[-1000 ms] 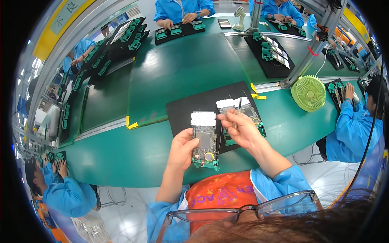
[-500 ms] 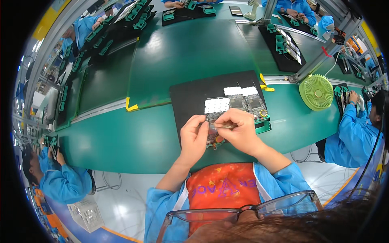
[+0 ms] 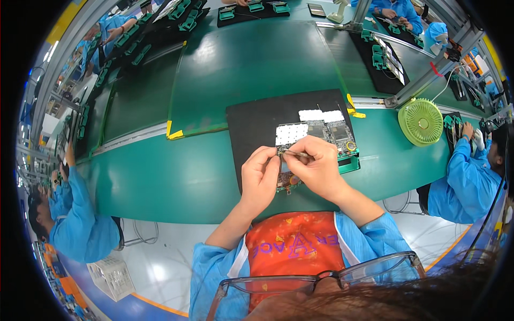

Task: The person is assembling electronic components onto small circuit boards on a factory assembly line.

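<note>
Head fisheye cam, L of pair, near dn view over fingers (image 3: pixel 314 146) + bench (image 3: pixel 166 179).

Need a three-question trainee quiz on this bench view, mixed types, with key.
1. True or false: the green fan stands to the right of the black mat.

2. Where do the left grip and right grip come together?
A) at the white basket
B) over the nearest circuit board
C) on the fan

3. Fill in: the tape by the mat's far right corner is coloured ____.

Key: 1. True; 2. B; 3. yellow
</note>
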The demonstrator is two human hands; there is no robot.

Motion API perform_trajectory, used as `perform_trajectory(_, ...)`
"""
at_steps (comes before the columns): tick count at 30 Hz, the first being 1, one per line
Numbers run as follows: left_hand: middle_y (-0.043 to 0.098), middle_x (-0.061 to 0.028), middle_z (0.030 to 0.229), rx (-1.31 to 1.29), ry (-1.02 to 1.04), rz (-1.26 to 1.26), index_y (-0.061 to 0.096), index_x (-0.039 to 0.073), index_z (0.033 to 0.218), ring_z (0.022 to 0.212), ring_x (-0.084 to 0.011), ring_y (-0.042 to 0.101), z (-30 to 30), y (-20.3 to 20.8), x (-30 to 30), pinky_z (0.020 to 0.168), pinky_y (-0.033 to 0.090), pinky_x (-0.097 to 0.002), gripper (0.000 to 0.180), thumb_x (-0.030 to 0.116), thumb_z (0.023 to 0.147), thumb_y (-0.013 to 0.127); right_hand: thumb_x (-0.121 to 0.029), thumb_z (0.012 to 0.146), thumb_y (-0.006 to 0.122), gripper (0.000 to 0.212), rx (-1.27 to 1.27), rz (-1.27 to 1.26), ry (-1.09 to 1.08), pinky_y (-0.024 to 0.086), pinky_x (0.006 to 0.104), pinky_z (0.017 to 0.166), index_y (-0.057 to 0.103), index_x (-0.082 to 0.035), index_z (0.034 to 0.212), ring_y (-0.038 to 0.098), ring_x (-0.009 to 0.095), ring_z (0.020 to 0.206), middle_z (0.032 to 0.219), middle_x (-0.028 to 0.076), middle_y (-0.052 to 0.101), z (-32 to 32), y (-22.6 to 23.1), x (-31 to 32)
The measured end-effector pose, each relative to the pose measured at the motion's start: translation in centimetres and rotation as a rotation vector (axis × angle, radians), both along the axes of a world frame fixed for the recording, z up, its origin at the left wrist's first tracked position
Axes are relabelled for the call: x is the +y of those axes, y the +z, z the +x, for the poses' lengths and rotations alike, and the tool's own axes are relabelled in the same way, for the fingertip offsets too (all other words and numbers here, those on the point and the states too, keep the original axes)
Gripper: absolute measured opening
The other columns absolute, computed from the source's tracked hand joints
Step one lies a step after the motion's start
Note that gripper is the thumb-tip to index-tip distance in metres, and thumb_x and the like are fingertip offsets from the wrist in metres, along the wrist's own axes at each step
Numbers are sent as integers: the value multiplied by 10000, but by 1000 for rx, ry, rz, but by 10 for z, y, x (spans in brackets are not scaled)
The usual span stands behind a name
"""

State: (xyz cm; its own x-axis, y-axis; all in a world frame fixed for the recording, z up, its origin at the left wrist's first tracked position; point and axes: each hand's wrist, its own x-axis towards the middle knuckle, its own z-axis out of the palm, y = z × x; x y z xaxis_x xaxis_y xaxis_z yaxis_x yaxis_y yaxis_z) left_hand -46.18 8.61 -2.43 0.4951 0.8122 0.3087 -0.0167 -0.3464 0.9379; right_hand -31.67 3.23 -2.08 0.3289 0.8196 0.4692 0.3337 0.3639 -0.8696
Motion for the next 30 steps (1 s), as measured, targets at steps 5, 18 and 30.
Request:
perform_trajectory(5, 593, -56, 904, -13, -1, -43, 597, -76, 972, 762, -69, 567, 0, -3, 0, 651, 461, -210, 114, -37, 898, 518, 43, 753, 674, 35, -39, 33, 19, 429, 204, 436, 647, 22, 756, 541, 52, 532, 685, 53, 595, 0, -4, -2)
perform_trajectory(18, 585, -57, 909, -59, -7, -72, 579, -82, 963, 760, -59, 551, 4, -10, 0, 651, 457, -209, 95, -34, 898, 531, 69, 715, 678, 100, -121, 91, -17, 511, 228, 468, 659, 11, 794, 619, 121, 578, 751, 84, 632, 4, -9, -2)
perform_trajectory(30, 513, -30, 682, 47, 9, -119, 548, -46, 780, 608, -63, 451, 5, -7, 7, 534, 366, -239, 173, 50, 923, 529, 57, 661, 699, 150, -214, 132, -2, 513, 242, 481, 666, 1, 796, 629, 155, 574, 739, 96, 635, 6, -13, -1)
